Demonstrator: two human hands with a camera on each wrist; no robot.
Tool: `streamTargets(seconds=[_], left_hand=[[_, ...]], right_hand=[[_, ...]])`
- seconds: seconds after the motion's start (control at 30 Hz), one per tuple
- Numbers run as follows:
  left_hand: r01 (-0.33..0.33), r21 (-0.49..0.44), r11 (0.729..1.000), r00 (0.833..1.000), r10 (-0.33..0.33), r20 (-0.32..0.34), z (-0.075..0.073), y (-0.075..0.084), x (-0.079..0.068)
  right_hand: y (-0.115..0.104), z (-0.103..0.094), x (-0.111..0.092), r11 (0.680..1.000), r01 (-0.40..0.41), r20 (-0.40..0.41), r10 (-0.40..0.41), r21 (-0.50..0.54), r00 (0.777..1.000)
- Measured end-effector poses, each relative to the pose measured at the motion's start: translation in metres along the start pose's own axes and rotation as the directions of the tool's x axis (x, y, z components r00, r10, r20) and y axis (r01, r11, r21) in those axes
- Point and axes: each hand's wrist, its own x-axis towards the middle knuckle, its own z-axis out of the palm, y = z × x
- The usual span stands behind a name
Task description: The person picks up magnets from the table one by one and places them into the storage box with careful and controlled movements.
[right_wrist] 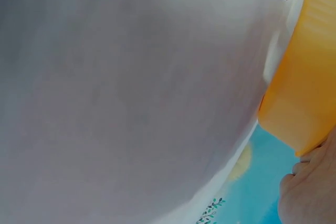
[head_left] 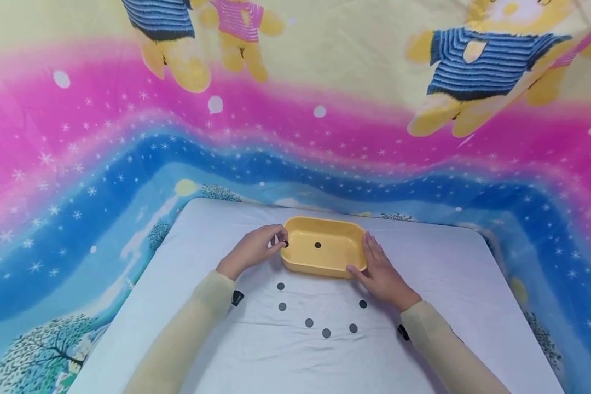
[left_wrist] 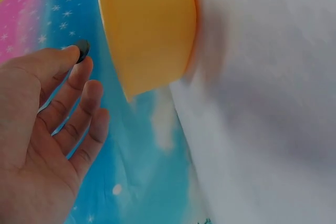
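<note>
A yellow oblong tub (head_left: 302,266) with rounded corners stands at the far part of the white surface. One small dark disc (head_left: 317,245) lies on its floor. My left hand (head_left: 259,246) is at the tub's left end, pinching another dark disc (left_wrist: 83,51) between thumb and index finger, while the other fingers stay loosely bent. At the right end my right hand (head_left: 385,276) lies against the tub, its fingers fairly straight along the end wall and its thumb at the near rim. In the right wrist view only part of that hand shows, beside the tub wall.
Several more discs lie scattered on the white cloth surface (head_left: 256,350) nearer to me, among them a disc (head_left: 280,286) on the left and a darker disc (head_left: 363,303) on the right. A patterned fabric (head_left: 295,148) with bears and snowflakes rises behind and around the surface.
</note>
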Motion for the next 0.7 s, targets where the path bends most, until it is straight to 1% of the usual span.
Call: streamTargets(seconds=[0.13, 0.27, 0.37, 0.5, 0.7], left_hand=[[-0.004, -0.012, 1.000, 1.000, 0.004, 0.023, 0.003, 0.002, 0.014], [-0.011, -0.010, 1.000, 1.000, 0.012, 0.027, 0.006, 0.004, 0.026], [-0.013, 0.010, 1.000, 0.999, 0.012, 0.034, 0.009, 0.005, 0.034], [-0.018, 0.040, 0.999, 0.998, 0.015, 0.062, 0.014, 0.009, 0.044], [-0.067, 0.088, 0.994, 0.995, 0.061, 0.076, 0.018, 0.013, 0.059]], right_hand=[[-0.001, -0.001, 0.000, 1.000, -0.015, 0.013, 0.015, 0.001, 1.000], [-0.003, -0.001, -0.001, 1.000, -0.018, 0.011, 0.018, 0.005, 1.000], [-0.003, -0.001, -0.001, 1.000, -0.020, 0.009, 0.020, 0.002, 1.000], [-0.004, -0.001, -0.002, 1.000, -0.025, 0.020, 0.025, 0.007, 0.999], [-0.003, -0.001, -0.002, 1.000, -0.020, 0.017, 0.020, 0.004, 1.000]])
